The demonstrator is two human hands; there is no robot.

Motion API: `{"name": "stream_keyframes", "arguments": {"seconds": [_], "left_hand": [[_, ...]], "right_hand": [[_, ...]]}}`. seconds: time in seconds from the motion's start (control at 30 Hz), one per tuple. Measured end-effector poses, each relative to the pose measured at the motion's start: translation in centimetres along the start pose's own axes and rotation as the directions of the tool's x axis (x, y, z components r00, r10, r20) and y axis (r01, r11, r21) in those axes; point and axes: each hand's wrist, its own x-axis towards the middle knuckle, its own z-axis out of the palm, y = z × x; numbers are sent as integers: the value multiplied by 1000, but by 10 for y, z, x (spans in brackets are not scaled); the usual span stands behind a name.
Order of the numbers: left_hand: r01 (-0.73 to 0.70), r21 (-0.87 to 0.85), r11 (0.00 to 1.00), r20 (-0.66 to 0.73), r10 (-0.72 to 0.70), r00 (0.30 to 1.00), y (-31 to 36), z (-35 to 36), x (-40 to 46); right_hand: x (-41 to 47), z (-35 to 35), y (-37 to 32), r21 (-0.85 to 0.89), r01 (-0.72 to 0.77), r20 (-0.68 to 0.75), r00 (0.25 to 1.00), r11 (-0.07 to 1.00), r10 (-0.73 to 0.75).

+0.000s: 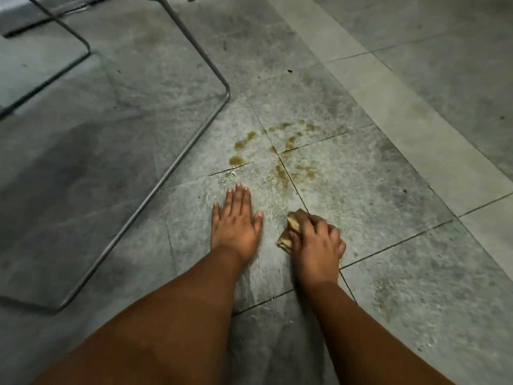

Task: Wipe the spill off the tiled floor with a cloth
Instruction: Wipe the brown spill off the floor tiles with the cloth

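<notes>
While the left hand (234, 222) lies flat with fingers straight on the wet tiled floor (388, 245), the right hand (316, 237) grips a tan cloth (291, 226) near the brown spill (280, 151).

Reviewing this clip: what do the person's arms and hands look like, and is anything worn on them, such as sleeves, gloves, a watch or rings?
Both forearms are bare to the frame edge, with no sleeves showing. The left hand and right hand wear no gloves. No watch, bracelet or ring is visible. Fingernails look short and unpainted.
</notes>
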Motion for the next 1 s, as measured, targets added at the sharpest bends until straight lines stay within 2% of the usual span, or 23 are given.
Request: {"name": "stream_keyframes", "arguments": {"seconds": [0.1,0.27,0.4,0.57,0.77,0.9,1.0], "left_hand": [[19,-31,999,-13,-20,1000,-14,9,19],[64,14,998,-98,-62,993,-20,27,24],[67,11,998,-102,-66,993,-19,25,26],[76,-3,997,-83,-76,994,-18,22,25],[77,-9,997,-65,-78,995,-21,24,27],[79,-42,996,-91,-83,992,-20,24,28],[80,-55,995,-98,-85,992,-19,23,28]], "right_hand": [[20,6,5,-64,143,-27,989,988,-145],[72,14,-3,-102,239,-43,969,966,-245],[118,20,-26,-99,199,-52,977,975,-205],[117,25,-44,-56,44,-64,997,997,-48],[59,22,-41,-83,112,-17,993,990,-114],[108,22,-38,-96,177,3,984,979,-178],[167,21,-40,-73,115,-39,992,991,-118]]}}
